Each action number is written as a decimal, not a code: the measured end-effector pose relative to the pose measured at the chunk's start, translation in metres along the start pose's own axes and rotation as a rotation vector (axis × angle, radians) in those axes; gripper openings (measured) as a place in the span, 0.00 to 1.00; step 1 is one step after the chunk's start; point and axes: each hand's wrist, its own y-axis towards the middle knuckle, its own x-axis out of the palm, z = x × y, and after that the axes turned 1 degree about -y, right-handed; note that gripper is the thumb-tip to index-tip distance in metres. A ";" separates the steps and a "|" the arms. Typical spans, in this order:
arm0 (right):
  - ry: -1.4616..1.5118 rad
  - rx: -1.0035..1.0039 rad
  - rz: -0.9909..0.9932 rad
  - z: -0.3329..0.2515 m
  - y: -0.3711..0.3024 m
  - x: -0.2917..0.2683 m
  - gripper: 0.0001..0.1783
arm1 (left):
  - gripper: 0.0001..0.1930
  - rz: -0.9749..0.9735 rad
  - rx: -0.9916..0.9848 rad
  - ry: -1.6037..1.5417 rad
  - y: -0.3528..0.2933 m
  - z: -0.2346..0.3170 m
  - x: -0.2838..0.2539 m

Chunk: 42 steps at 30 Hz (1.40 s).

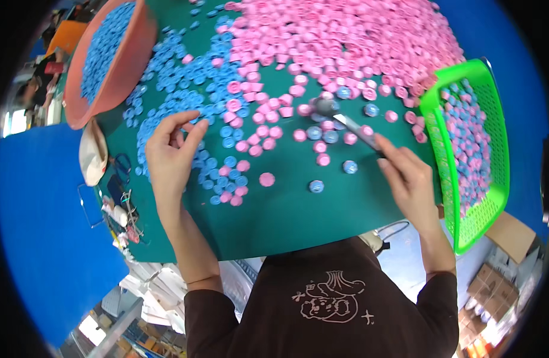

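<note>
Green table (298, 221): small blue caps (185, 71) spread over its left half; pink caps (340, 36) pile along the far edge toward the right.
Left hand (170, 155): beside the blue caps, thumb and forefinger curved, tips close together; whether a cap sits between them cannot be told.
Right hand (411, 176): pinches the handle end of a metal tool (350, 126), its dark rounded head among mixed caps near mid-table.
Orange-pink basin (146, 48): at the far-left corner, holding blue caps.
Bright green basket (444, 161): at the right edge, holding both colours.
</note>
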 end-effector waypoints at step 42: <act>0.276 0.168 0.446 0.062 -0.031 0.003 0.21 | 0.11 -0.506 1.036 0.070 0.050 0.090 0.205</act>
